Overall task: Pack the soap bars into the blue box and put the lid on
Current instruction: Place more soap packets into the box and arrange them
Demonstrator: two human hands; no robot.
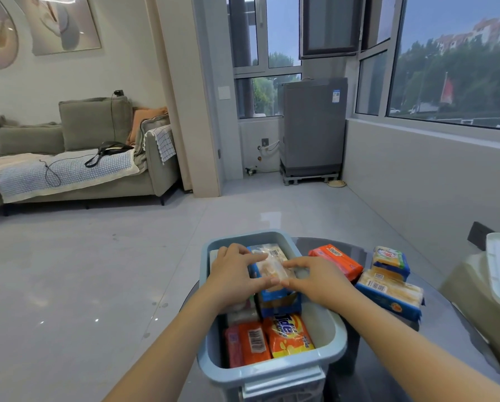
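Orange soap bar (pixel 336 261) beside blue box (pixel 334 329)

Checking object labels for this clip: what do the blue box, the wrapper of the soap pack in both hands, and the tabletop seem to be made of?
Blue box: likely moulded plastic, matte, with thick rounded rims. Soap pack wrapper: thin clear plastic film, judging by the glare and the bars showing through; both the left hand and right hand grip it. Tabletop: dark and glossy with reflections, possibly glass.
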